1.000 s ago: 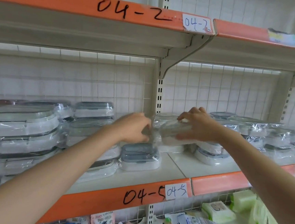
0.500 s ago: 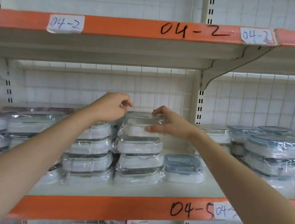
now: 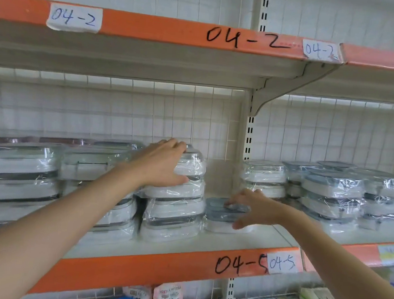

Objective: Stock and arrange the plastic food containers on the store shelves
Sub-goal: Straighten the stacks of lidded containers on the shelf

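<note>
**Shiny wrap, matt shelves**

The plastic containers [image 3: 175, 190] sit in glossy, crinkled clear film; one small container [image 3: 219, 213] has a smooth grey plastic lid. The shelf [image 3: 182, 246] looks like matt painted metal, its orange edge strip [image 3: 133, 270] bearing paper labels [image 3: 282, 263].

we see film-wrapped white containers with grey lids stacked four high [image 3: 175, 192] on the shelf [image 3: 182, 246], a single grey-lidded one [image 3: 223, 215] lying flat just right of the stack.
</note>
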A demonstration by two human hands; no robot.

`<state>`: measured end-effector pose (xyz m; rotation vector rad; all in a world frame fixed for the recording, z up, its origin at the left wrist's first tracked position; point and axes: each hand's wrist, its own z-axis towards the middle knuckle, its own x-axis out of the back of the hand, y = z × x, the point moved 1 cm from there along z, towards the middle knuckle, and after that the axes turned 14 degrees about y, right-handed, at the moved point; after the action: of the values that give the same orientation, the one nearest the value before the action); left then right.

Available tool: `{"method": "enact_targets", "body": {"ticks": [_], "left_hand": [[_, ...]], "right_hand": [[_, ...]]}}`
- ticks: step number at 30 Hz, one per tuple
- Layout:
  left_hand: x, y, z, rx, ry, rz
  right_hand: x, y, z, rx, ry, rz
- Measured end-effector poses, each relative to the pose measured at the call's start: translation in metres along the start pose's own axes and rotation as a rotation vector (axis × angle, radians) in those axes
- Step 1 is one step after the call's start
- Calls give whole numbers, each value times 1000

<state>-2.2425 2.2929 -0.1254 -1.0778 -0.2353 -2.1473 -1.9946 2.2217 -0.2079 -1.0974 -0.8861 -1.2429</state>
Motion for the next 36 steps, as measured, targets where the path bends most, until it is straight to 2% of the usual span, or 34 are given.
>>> {"method": "enact_targets", "body": {"ticks": [3,7,9,11,13,16,18,21,26,29,32,36], "left_hand": [[0,13,0,-35,53,-1],[-1,38,-3,-155,173,-56],[-6,58,-4,-219,199,-79],[-17,78,-1,-250,172,-119],[-33,99,4,-240,70,-154],[-63,124,9,-158,-149,-146],[-82,127,11,-98,-220,-78],[-104,117,11,-45,-239,31],[-122,119,2,-56,-197,114],[-129,117,-1,-55,-176,77],[-132,110,0,-131,-147,31],[-132,106,-3,-152,-171,-33]], "right_hand": [[-11,0,8,57,130,-47],[-17,4,19,29,230,78],[-10,10,21,24,364,148],[5,20,25,20,589,92],[19,32,29,-30,682,-82],[27,51,33,-163,483,-232],[27,58,33,-203,389,-237],[29,59,32,-208,422,-226],[29,52,32,-267,471,-216],[26,47,36,-321,466,-239],[27,41,46,-377,453,-283],[26,35,44,-423,488,-304]]}}
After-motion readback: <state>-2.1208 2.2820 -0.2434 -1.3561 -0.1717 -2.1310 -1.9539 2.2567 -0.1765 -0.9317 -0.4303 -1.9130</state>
